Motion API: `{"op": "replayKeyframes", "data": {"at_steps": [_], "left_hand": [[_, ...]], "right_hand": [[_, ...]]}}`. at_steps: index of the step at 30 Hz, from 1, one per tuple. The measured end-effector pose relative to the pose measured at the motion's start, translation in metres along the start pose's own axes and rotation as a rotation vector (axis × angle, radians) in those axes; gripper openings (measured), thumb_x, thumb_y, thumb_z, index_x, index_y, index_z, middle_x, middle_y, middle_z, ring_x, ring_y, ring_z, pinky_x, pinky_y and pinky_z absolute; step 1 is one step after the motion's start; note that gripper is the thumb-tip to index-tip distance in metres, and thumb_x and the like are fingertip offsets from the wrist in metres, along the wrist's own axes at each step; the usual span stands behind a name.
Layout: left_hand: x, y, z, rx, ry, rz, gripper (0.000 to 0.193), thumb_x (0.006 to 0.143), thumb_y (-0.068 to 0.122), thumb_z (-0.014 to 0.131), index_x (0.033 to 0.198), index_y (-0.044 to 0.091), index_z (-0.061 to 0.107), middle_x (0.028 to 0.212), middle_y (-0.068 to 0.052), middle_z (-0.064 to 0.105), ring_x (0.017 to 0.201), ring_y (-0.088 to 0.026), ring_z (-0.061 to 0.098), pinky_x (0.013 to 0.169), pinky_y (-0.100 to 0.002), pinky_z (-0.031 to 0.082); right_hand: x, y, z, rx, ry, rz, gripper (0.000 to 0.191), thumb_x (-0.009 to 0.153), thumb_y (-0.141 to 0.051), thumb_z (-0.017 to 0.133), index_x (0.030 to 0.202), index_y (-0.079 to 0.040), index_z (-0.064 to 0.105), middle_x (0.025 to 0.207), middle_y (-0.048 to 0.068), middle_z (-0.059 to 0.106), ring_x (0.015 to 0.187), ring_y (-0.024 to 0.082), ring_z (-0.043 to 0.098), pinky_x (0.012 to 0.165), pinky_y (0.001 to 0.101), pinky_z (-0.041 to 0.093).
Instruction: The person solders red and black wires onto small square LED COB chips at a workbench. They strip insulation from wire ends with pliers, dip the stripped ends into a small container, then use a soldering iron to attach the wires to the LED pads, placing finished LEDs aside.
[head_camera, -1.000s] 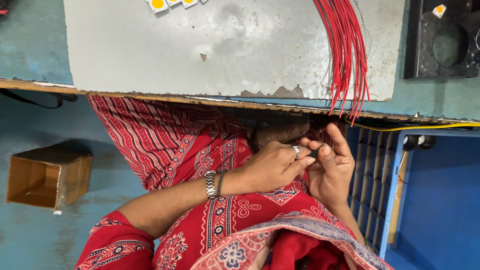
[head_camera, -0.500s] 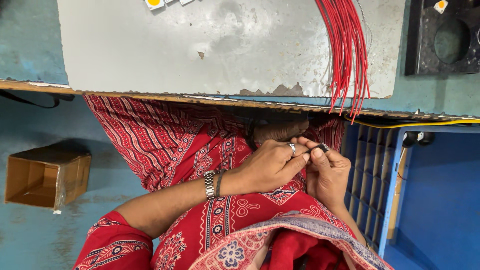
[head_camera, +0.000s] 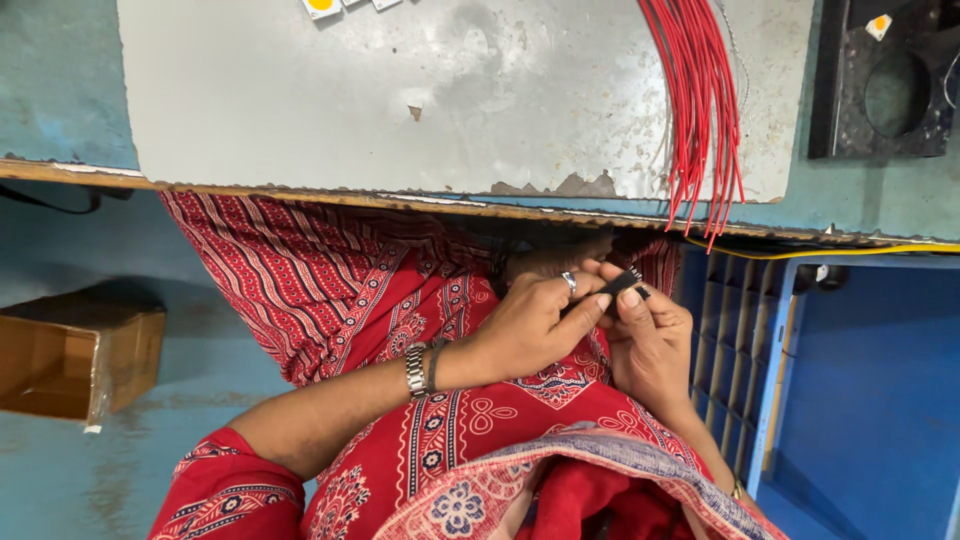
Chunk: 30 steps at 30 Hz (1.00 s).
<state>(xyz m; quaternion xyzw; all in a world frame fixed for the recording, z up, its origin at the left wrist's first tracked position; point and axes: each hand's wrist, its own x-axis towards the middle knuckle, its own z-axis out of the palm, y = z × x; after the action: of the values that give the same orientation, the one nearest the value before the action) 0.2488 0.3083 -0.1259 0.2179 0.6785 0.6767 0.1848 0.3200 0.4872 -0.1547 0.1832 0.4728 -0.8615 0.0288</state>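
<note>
My left hand (head_camera: 535, 320), with a ring on one finger and a watch on the wrist, is held over my lap just below the table edge. My right hand (head_camera: 650, 340) meets it from the right. Between them is a small black part (head_camera: 624, 283), pinched by the fingertips of both hands. What kind of part it is cannot be made out. A bundle of red wires (head_camera: 700, 100) lies on the grey table sheet (head_camera: 450, 100) and hangs over its front edge, just above my hands.
A black fixture with a round hole (head_camera: 880, 90) stands at the table's top right. Small yellow-and-white chips (head_camera: 322, 6) lie at the top edge. A cardboard box (head_camera: 70, 350) sits on the floor at left. A blue slotted rack (head_camera: 735, 340) and a yellow wire (head_camera: 800, 250) are at right.
My right hand's fingers, spread upward a second ago, have curled down onto the black part. My left hand has stayed on it, shifting slightly.
</note>
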Motion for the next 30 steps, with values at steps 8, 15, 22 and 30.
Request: {"op": "replayKeyframes", "data": {"at_steps": [8,15,22,30], "left_hand": [[0.003,-0.004,-0.004,-0.125,0.039,-0.163,0.018,0.100,0.017,0.063,0.103,0.001,0.073,0.073,-0.009,0.073,0.061,-0.009,0.068,0.055,-0.031,0.052],[0.006,0.000,-0.015,0.038,-0.011,-0.201,0.019,0.092,0.021,0.070,0.093,0.004,0.079,0.063,-0.011,0.069,0.051,-0.012,0.061,0.048,-0.036,0.044],[0.007,0.004,-0.014,0.140,-0.020,-0.005,0.019,0.094,0.022,0.068,0.091,0.004,0.074,0.069,-0.016,0.067,0.058,-0.026,0.067,0.055,-0.039,0.048],[0.010,0.000,0.000,0.217,-0.093,0.216,0.013,0.093,0.019,0.073,0.092,0.006,0.073,0.074,-0.015,0.068,0.067,-0.030,0.069,0.061,-0.042,0.050]], "right_hand": [[0.012,-0.006,0.014,-0.023,-0.013,0.062,0.037,0.103,-0.014,0.062,0.132,0.010,0.061,0.137,0.024,0.064,0.114,0.029,0.070,0.099,0.0413,0.058],[0.017,-0.005,0.007,-0.089,-0.046,0.131,0.033,0.103,-0.014,0.065,0.124,0.011,0.068,0.129,0.024,0.070,0.102,0.027,0.070,0.089,0.0383,0.059],[0.014,-0.009,0.010,-0.148,-0.107,-0.105,0.022,0.105,-0.011,0.065,0.113,0.008,0.070,0.126,0.024,0.070,0.125,0.032,0.066,0.109,0.0436,0.052],[-0.006,-0.016,0.005,-0.362,-0.112,-0.477,0.021,0.106,-0.014,0.069,0.113,0.006,0.070,0.128,0.022,0.070,0.140,0.038,0.059,0.124,0.0498,0.044]]}}
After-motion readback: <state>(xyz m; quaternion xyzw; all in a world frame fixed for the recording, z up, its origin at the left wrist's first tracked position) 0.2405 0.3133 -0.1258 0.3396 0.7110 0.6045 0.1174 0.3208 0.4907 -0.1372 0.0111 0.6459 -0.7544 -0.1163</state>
